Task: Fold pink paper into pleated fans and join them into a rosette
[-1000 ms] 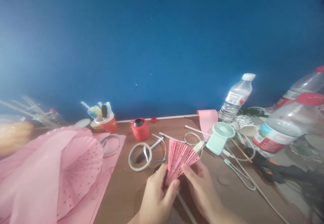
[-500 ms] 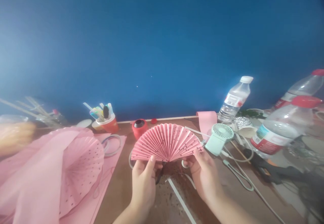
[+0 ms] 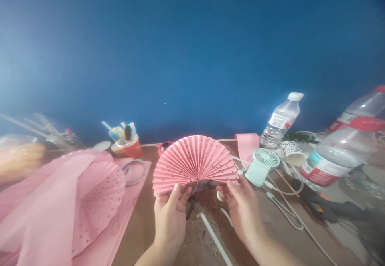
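Observation:
A pleated pink paper fan (image 3: 195, 160) with dark specks is spread in a half circle, its curved edge away from me. My left hand (image 3: 171, 210) pinches its lower left edge, thumb on top and fingers beneath. At the lower right edge my right hand (image 3: 242, 208) grips it the same way. Below the fan a narrow white strip (image 3: 215, 238) lies on the brown table (image 3: 144, 226), among dark crumbs. A thin pale cord (image 3: 227, 216) curves beside my right fingers. Behind the fan, a red round object (image 3: 163, 148) is mostly hidden.
On the left lie pink paper sheets and another speckled fan (image 3: 102, 202). A cup of markers (image 3: 132, 149) stands behind them. To the right are a mint handheld fan (image 3: 260, 168), cables, a clear bottle (image 3: 279, 121), a large red-capped bottle (image 3: 327, 166) and a black tool (image 3: 319, 200).
The paper fan has tilted up and opened wider, its left and right ends now sloping down, covering more of the red object. Both hands keep their hold.

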The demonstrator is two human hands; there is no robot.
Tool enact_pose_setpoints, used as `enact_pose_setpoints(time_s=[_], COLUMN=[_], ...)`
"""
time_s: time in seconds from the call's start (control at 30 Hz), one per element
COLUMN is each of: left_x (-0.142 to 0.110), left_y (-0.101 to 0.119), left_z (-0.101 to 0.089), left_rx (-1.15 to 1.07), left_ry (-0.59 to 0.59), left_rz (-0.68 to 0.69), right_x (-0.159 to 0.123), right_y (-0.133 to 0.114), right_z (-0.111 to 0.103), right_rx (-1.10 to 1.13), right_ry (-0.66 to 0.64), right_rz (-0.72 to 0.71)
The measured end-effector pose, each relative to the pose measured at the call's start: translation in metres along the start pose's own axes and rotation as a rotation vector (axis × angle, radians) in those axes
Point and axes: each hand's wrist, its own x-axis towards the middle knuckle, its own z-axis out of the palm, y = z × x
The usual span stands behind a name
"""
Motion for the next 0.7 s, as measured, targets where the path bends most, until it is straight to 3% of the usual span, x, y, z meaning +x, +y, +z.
enact_pose_setpoints(time_s=[0.37, 0.53, 0.7], left_x=[-0.0028, -0.0005, -0.0015], left_y=[0.0009, 0.0034, 0.0023], left_z=[0.0001, -0.0042, -0.0034], left_rx=[-0.076, -0.199, -0.141], left_ry=[-0.006, 0.018, -0.032], left_rz=[0.029, -0.063, -0.058], right_x=[-0.0080, -0.0076, -0.0067], right_y=[0.0026, 0.0054, 0.0077], right_z=[0.0066, 0.0041, 0.0015], right_rx=[-0.017, 0.010, 0.033], right_ry=[-0.090, -0.132, -0.125], right_rz=[0.193, 0.177, 0.139])
